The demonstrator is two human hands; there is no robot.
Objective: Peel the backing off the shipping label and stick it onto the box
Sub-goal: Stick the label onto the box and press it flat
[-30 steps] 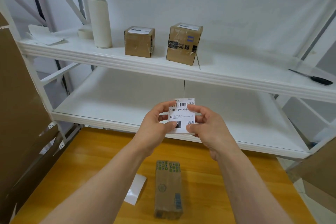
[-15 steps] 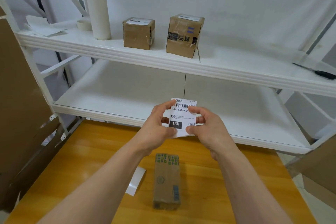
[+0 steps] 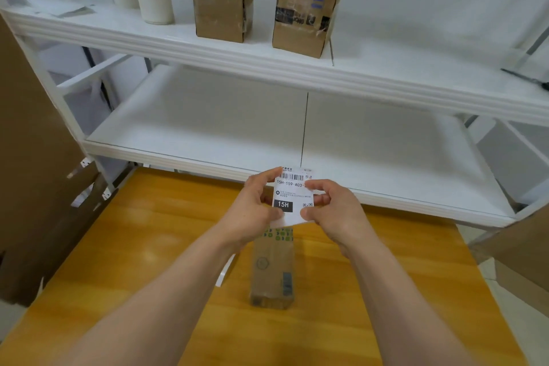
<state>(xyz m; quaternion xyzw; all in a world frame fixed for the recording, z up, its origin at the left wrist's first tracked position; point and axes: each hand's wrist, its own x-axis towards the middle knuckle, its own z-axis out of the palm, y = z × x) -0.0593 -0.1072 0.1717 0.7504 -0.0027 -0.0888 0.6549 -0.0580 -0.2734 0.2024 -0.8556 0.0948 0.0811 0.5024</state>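
Above the table (image 3: pixel 148 246), both hands (image 3: pixel 252 211) pinch one label (image 3: pixel 292 196); one box (image 3: pixel 273 270) below; two boxes (image 3: pixel 222 9) shelved.

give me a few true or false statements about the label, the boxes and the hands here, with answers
1. Both hands hold the white printed shipping label. True: left hand and right hand pinch its sides.
2. The label is stuck on the long brown cardboard box. False: it is held above the box.
3. That box lies on the orange wooden table. True.
4. The upper white shelf holds three cardboard boxes. False: two.
5. The label reads 15H. True.
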